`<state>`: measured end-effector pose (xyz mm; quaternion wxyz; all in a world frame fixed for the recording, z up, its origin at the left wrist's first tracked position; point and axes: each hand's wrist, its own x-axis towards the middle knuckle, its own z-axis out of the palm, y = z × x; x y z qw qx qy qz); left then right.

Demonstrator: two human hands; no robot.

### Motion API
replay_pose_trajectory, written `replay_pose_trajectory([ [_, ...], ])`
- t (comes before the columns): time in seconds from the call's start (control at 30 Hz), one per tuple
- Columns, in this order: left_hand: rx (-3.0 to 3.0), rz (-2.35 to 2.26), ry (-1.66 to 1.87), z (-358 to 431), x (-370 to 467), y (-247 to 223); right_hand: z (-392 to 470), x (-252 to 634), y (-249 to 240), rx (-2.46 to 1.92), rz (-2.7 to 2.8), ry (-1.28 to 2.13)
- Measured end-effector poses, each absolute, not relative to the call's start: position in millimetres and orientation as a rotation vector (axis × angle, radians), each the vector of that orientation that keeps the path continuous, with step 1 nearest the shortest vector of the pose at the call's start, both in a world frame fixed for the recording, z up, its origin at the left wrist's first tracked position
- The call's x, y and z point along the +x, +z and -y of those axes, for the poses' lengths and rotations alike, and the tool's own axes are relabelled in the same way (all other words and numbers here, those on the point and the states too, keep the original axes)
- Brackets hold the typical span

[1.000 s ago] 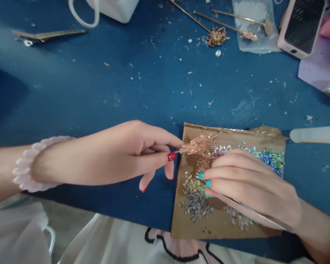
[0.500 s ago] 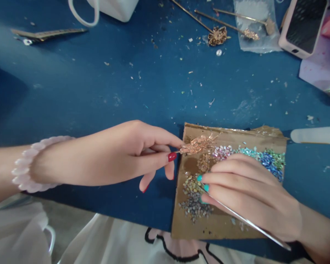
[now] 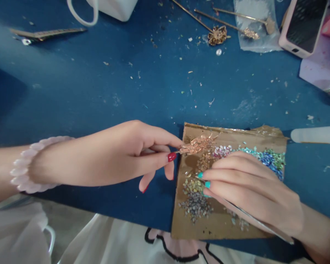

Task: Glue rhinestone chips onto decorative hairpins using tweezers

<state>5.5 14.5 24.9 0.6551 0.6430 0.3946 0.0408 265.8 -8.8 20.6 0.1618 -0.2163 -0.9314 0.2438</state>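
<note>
My left hand [image 3: 132,156] pinches the thin stem of a copper-coloured wire ornament [image 3: 198,144] between thumb and forefinger. The ornament hangs over the left upper part of a piece of cardboard [image 3: 189,229]. My right hand [image 3: 250,190] is closed on metal tweezers [image 3: 260,222], whose tips are by the yellowish stones [image 3: 193,184]. Below those lie grey stones [image 3: 196,207]. Pink chips [image 3: 222,151], teal, blue [image 3: 268,161] and green chips lie along the cardboard's upper right, partly behind my right hand.
Gold hairpins [image 3: 217,36], a plastic bag [image 3: 257,22] and a phone [image 3: 305,25] lie at the top right. A metal clip [image 3: 46,35] is at the top left, a white container [image 3: 115,7] at the top. A translucent white tool [image 3: 316,135] lies right of the cardboard.
The tweezers' tips have shifted slightly up and left, and their shaft has tilted with my right fingers. My left hand and the ornament are almost unmoved.
</note>
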Motion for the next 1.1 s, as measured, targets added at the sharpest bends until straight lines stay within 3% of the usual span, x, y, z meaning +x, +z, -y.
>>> replay_pose_trajectory([
  [1.1,1.483,-0.971,0.042,-14.0,5.3,27.0,14.2,260.1,21.9,-0.699,2.656,0.675],
])
